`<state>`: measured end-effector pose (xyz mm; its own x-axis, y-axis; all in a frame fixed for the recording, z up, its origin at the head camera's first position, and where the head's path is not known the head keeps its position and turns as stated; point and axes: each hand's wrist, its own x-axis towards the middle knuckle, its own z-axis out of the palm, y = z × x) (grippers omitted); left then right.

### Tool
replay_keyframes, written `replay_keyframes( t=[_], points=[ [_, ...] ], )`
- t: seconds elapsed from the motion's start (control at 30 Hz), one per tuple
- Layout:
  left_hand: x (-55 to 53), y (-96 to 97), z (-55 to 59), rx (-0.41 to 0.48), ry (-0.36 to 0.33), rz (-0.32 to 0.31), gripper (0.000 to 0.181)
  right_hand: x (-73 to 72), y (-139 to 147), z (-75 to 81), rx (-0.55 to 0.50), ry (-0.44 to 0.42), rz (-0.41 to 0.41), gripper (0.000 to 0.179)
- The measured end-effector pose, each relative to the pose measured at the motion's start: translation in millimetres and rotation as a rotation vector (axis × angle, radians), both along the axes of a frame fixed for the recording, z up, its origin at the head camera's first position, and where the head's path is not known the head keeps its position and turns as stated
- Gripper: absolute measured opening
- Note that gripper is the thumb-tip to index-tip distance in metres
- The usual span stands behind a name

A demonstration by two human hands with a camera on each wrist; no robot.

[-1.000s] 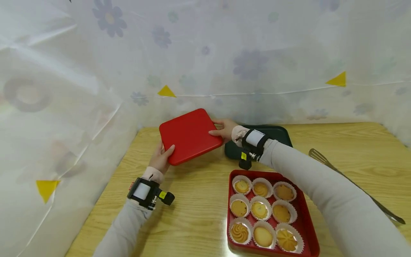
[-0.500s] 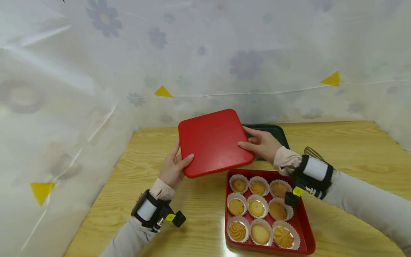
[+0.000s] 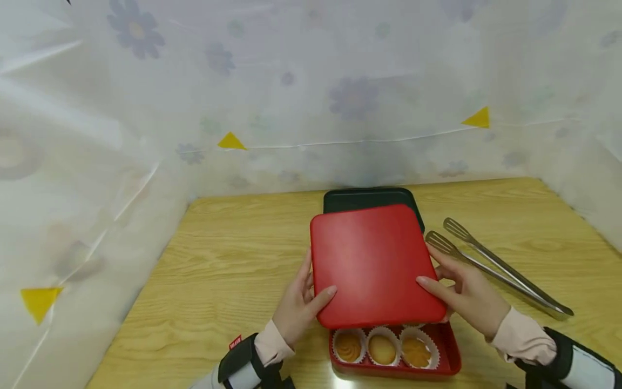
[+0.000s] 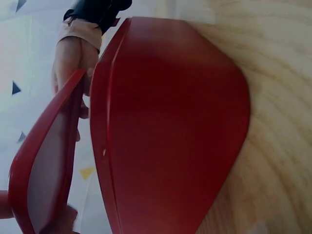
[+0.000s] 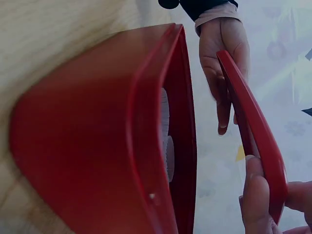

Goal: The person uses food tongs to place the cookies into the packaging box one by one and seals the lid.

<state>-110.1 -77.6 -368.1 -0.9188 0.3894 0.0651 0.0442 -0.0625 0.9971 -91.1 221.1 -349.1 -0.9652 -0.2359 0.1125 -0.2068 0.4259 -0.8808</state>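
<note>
A red square lid (image 3: 374, 265) is held between both hands above a red box (image 3: 389, 371). My left hand (image 3: 302, 302) grips its left edge, thumb on top and fingers beneath. On the right edge my right hand (image 3: 468, 294) pinches it the same way. The lid hides most of the box in the head view; the front row shows a swirled cookie (image 3: 348, 347), a smooth cookie (image 3: 382, 349) and a star-shaped cookie (image 3: 416, 353) in white paper cups. In the right wrist view the lid (image 5: 258, 131) stands apart from the box rim (image 5: 146, 126), tilted.
Behind the lid lies a dark green tray (image 3: 364, 199), partly covered. Metal tongs (image 3: 505, 275) with slotted ends rest on the wooden table (image 3: 233, 254) to the right. A pale flowered curtain (image 3: 311, 97) with yellow triangles surrounds the back and left.
Both hands have carried the lid right and toward me, from the back left of the table to over the box. It now covers the rear rows of cookies from view.
</note>
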Motion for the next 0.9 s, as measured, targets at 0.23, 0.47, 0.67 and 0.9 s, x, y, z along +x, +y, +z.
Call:
replay_keyframes(
  t=[0.23,0.47,0.67,0.9],
  points=[
    [13.7,0.9,-4.8,-0.167,0.072,-0.025,0.081,24.2,2.8,-10.4,0.181,0.138,-0.1,0.069],
    [22.8,-2.3,-10.4,-0.277,0.109,-0.044,0.083,34.2,7.0,-19.1,0.297,0.269,-0.074,0.071],
    [28.1,-2.5,-16.1,-0.288,0.082,-0.074,0.084,44.2,9.0,-28.8,0.43,0.265,-0.081,0.069],
    [34.0,-1.4,-21.4,-0.265,0.008,-0.128,0.082,54.3,8.4,-37.6,0.544,0.293,-0.164,0.069]
  ],
)
